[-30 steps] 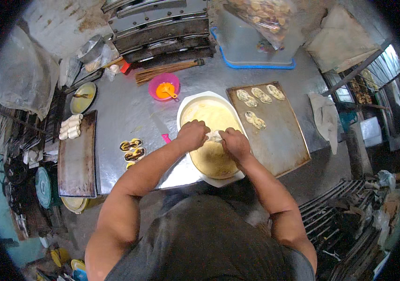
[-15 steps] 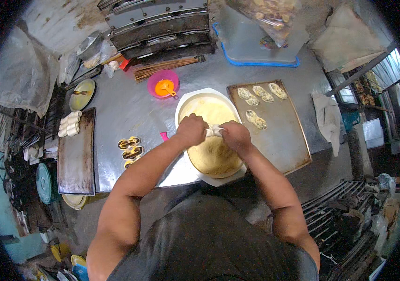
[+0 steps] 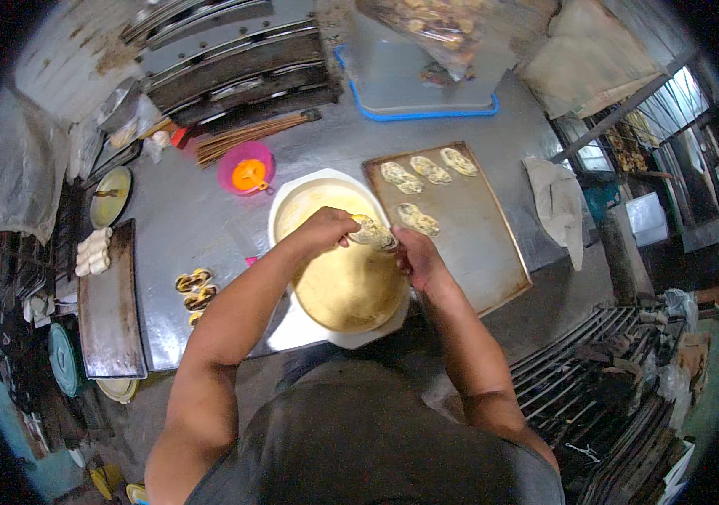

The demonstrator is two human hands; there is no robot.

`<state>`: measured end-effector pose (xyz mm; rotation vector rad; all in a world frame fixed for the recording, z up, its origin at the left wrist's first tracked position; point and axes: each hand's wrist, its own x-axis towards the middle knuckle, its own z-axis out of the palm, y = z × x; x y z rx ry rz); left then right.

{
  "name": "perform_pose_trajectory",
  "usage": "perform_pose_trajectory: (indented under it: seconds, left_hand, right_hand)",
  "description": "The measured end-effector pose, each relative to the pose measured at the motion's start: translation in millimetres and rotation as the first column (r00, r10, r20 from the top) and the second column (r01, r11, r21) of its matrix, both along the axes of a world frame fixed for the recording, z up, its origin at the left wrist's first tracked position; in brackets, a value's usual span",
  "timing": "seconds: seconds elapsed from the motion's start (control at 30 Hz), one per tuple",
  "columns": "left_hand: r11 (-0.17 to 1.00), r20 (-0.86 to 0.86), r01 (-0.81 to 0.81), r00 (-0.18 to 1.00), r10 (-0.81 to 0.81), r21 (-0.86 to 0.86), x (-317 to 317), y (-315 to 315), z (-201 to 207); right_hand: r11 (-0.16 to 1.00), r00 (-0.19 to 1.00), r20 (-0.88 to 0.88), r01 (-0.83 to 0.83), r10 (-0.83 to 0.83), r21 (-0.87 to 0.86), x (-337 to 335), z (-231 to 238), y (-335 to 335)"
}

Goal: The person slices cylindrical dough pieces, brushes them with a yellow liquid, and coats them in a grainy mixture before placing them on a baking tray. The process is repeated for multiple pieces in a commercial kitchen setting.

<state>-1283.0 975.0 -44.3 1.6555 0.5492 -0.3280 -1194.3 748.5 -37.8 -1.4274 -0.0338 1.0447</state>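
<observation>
Over a white oval basin [image 3: 282,210] holding yellow crumb-like powder [image 3: 347,290], I hold a twisted piece of dough [image 3: 374,234] speckled with crumbs. My left hand [image 3: 326,230] pinches its left end, and the fingers of my right hand [image 3: 419,261] are closed at its right end. To the right, a baking tray [image 3: 473,252] bears several similar crumb-coated dough pieces [image 3: 418,219]. Left of the basin, a few dough pieces with dark filling [image 3: 198,296] lie on the metal table [image 3: 183,202].
A pink bowl [image 3: 223,168] with orange contents stands beyond the basin, near a bundle of thin sticks [image 3: 254,135]. White dough rolls [image 3: 93,252] sit on another tray [image 3: 111,320] at left. A blue-edged plastic container [image 3: 423,113] is at the back, a cloth [image 3: 555,206] at the table's right edge.
The dough piece has been turned from a pale side to a crumb-coated side, and it now slants down to the right. The whole view has shifted, with the table further left.
</observation>
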Motion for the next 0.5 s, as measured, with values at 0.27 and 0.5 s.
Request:
perform_pose_trajectory:
  seconds: [0.27,0.5]
  left_hand:
    - [0.917,0.181,0.019,0.979,-0.099,0.399,121.8,-72.2,-14.5]
    - [0.658,-0.034,0.194,0.968,-0.248,0.728,192.9,-116.5,-4.7]
  right_hand:
    - [0.99,0.843,0.536,0.113,-0.05,-0.085,98.2,-38.7,-84.8]
    - [0.911,0.691,0.706,0.174,0.159,-0.375,172.8,-131.1,-106.8]
